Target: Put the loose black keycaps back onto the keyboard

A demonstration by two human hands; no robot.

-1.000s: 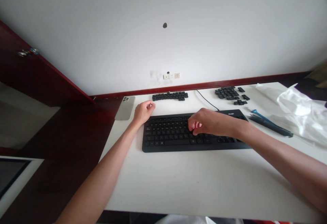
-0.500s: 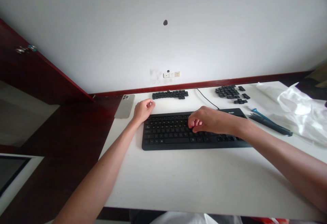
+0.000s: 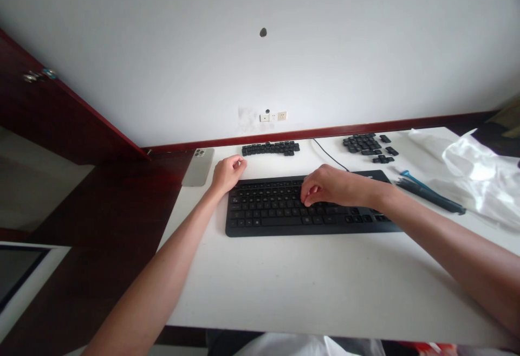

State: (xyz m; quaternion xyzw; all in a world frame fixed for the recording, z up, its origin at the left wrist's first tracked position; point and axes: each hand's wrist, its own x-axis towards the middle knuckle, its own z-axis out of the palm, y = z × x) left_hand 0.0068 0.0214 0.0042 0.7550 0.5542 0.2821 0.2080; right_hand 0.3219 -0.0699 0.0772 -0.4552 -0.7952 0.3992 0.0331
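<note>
A black keyboard (image 3: 280, 221) lies flat on the white table, its cable running off behind. My right hand (image 3: 320, 185) is over its right-middle keys, thumb and fingertips pinched together at the keys; whatever they grip, if anything, is hidden. Beside the keyboard's far left corner rests my left hand (image 3: 228, 172), loosely curled closed, and its inside cannot be made out. A row of loose black keycaps (image 3: 270, 149) lies behind the keyboard, just right of my left hand. Farther right is another group of loose keycaps (image 3: 361, 143), with several lying apart.
A smartphone (image 3: 199, 167) lies camera side up at the table's left edge. Right of the keyboard are a blue-handled tool (image 3: 414, 179) and a dark, narrow strip-like thing (image 3: 430, 196). White plastic wrapping (image 3: 479, 166) spreads over the right end. A wall with sockets (image 3: 273, 117) stands behind.
My right hand has shifted slightly over the keys, its fingertips drawn closer together and a little up and left. My left hand stays in place.
</note>
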